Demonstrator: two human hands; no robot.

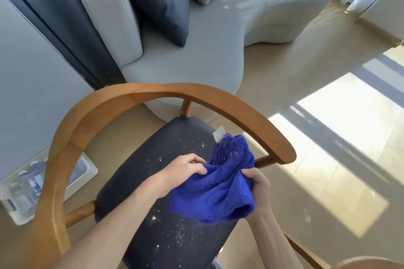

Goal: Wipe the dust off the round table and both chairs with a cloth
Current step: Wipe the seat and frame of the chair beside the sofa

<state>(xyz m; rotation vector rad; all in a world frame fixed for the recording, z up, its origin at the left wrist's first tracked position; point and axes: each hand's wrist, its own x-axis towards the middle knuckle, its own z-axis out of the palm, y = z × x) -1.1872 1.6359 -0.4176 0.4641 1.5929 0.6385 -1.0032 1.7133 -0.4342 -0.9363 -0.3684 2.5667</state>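
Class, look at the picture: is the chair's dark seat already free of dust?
No: white specks lie scattered across the dark seat beside the blue cloth.

1. The blue cloth point(215, 190) covers part of the dark chair seat point(153, 181), so the white specks beneath it cannot be seen.
2. The right hand point(259, 188) has its fingertips buried in cloth folds; only the thumb and knuckles show.
3. The left hand point(183, 170) hides its fingertips in the bunched cloth.
4. The chair's wooden armrest point(91, 120) runs off the bottom edge at left.
5. The clear bin point(26, 188) on the floor holds blurred bottles, labels unreadable.
6. The sofa point(196, 50) is cut off at the top edge.
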